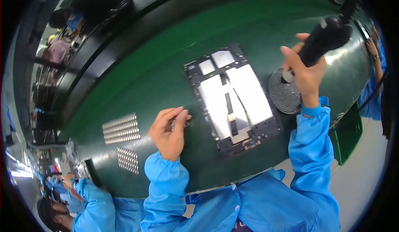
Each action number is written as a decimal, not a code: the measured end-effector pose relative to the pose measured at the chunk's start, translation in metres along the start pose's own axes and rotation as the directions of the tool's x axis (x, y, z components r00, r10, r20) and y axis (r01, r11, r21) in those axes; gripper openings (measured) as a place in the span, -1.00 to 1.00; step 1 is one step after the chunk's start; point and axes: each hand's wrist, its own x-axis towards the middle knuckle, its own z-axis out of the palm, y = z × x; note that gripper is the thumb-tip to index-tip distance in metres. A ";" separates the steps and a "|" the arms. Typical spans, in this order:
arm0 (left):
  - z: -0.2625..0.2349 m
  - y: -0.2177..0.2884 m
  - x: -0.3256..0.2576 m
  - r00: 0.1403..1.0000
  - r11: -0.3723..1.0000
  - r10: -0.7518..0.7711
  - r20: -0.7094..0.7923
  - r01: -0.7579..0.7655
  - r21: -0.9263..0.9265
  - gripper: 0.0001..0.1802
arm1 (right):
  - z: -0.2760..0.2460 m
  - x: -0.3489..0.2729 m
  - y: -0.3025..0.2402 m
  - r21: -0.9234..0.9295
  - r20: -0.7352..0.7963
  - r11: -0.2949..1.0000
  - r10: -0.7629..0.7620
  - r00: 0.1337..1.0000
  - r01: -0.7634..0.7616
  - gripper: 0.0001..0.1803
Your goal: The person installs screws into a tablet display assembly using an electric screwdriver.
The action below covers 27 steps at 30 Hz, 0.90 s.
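Green, smooth and faintly glossy, the table spreads beneath both grips. Between the left hand and the right hand lies the tablet, a flat, opened rectangle with a black rim, two large pale panels and thin dark strips down its middle. Black, rounded and thick-bodied, the driver slants up from the right hand, whose fingers are wrapped firmly round it. Just below that grip rests a round grey disc, its face pebbled in rings. Left of the left hand lie two grids of small, silvery metal pieces, the smaller one nearer the person. Smallest is a blurred part at the left fingertips, thumb and fingers pinched together on it.
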 end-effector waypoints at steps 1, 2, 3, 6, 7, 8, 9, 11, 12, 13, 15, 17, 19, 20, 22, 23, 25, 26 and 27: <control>0.000 0.001 0.001 0.999 0.999 -0.043 -0.005 0.043 -0.006 -0.87 | 0.000 0.001 0.000 -0.017 0.011 0.999 -0.032 0.999 0.032 -0.60; 0.000 0.004 0.002 0.999 0.999 -0.047 -0.025 0.047 0.007 -0.87 | 0.002 0.001 0.001 -0.010 0.016 0.999 -0.035 0.999 0.035 -0.61; 0.000 0.009 0.003 0.986 0.986 -0.165 -0.033 0.165 0.001 -0.87 | 0.004 0.002 0.001 -0.006 0.018 0.999 -0.039 0.999 0.039 -0.62; 0.007 0.012 0.013 0.954 0.954 -0.300 0.010 0.300 -0.008 -0.85 | 0.006 0.004 0.003 -0.009 0.071 0.998 -0.054 0.996 0.054 -0.64; 0.008 0.012 0.018 0.949 0.950 -0.309 0.064 0.311 -0.010 -0.85 | 0.007 0.004 0.004 -0.007 0.078 0.999 -0.053 0.996 0.054 -0.64; 0.008 0.007 0.024 0.941 0.948 -0.311 0.133 0.317 -0.026 -0.84 | 0.007 0.004 0.004 -0.011 0.072 0.998 -0.056 0.996 0.057 -0.64; 0.009 0.006 0.029 0.941 0.947 -0.312 0.128 0.319 -0.030 -0.84 | 0.008 0.005 0.003 -0.016 0.067 0.998 -0.060 0.996 0.061 -0.64; 0.011 0.002 0.039 0.911 0.941 -0.335 0.243 0.335 0.042 -0.85 | 0.008 0.004 0.000 -0.005 0.050 0.999 -0.047 0.998 0.048 -0.63; 0.011 -0.001 0.042 0.908 0.943 -0.329 0.260 0.331 0.040 -0.85 | 0.009 0.003 -0.003 0.007 0.024 0.999 -0.033 0.999 0.033 -0.62; 0.011 -0.003 0.045 0.909 0.942 -0.331 0.253 0.335 0.030 -0.85 | 0.007 0.003 -0.007 0.003 0.037 0.999 -0.035 0.999 0.035 -0.62; 0.013 -0.006 0.049 0.901 0.950 -0.313 0.300 0.293 0.111 -0.86 | 0.005 0.002 -0.014 0.025 -0.022 0.997 -0.079 0.997 0.080 -0.60; 0.012 -0.009 0.050 0.908 0.956 -0.293 0.299 0.279 0.090 -0.87 | 0.006 0.001 -0.019 0.057 -0.004 0.993 -0.102 0.995 0.102 -0.59; 0.011 -0.008 0.049 0.924 0.962 -0.271 0.271 0.249 0.111 -0.89 | 0.008 0.001 -0.023 0.136 -0.027 0.986 -0.097 0.995 0.099 -0.58; 0.011 -0.011 0.049 0.926 0.962 -0.270 0.262 0.253 0.098 -0.89 | 0.010 0.001 -0.026 0.142 -0.026 0.983 -0.110 0.994 0.113 -0.58; 0.012 -0.021 0.049 0.946 0.983 -0.177 0.270 0.161 0.083 -0.85 | 0.015 0.000 -0.032 0.177 0.002 0.976 -0.127 0.992 0.125 -0.58; 0.013 -0.023 0.049 0.949 0.984 -0.179 0.260 0.166 0.069 -0.85 | 0.017 0.000 -0.036 0.215 0.015 0.968 -0.139 0.990 0.132 -0.58; 0.013 -0.022 0.050 0.958 0.988 -0.114 0.264 0.080 0.135 -0.85 | 0.030 -0.005 -0.047 0.217 0.057 0.967 -0.145 0.988 0.130 -0.58; 0.011 -0.019 0.052 0.961 0.988 -0.115 0.253 0.085 0.126 -0.85 | 0.038 -0.007 -0.053 0.217 0.076 0.968 -0.148 0.986 0.129 -0.57; 0.008 -0.012 0.055 0.927 0.968 -0.232 0.294 0.192 0.161 -0.77 | 0.047 -0.009 -0.058 0.215 0.090 0.968 -0.152 0.984 0.129 -0.57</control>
